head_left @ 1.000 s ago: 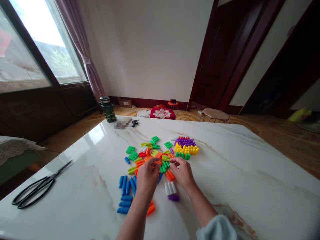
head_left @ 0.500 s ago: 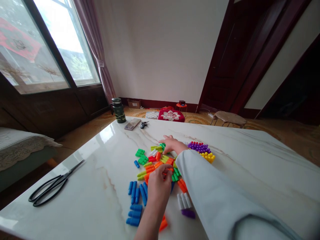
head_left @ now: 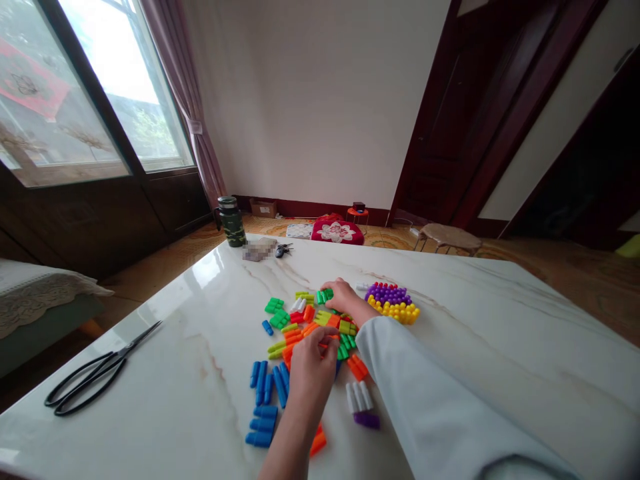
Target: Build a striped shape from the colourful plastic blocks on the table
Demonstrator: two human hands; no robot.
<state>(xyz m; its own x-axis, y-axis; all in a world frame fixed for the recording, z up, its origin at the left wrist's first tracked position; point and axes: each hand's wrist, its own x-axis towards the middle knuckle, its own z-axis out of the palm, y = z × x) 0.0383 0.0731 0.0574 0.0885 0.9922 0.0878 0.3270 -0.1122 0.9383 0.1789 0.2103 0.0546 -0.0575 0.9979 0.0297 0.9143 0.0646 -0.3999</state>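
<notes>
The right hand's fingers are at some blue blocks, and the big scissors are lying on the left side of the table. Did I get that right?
Not quite: the blocks at the right hand's fingers are green, not blue, as the head view shows. The big scissors do lie on the left side of the table.

On the worktop (head_left: 190, 413), scissors (head_left: 121, 353) lie left of the blocks (head_left: 294, 337); behind both, a flask (head_left: 233, 225) stands left of keys (head_left: 281, 251).

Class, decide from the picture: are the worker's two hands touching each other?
Apart: the head view shows orange and lime blocks in a gap between left hand and right hand.
</notes>
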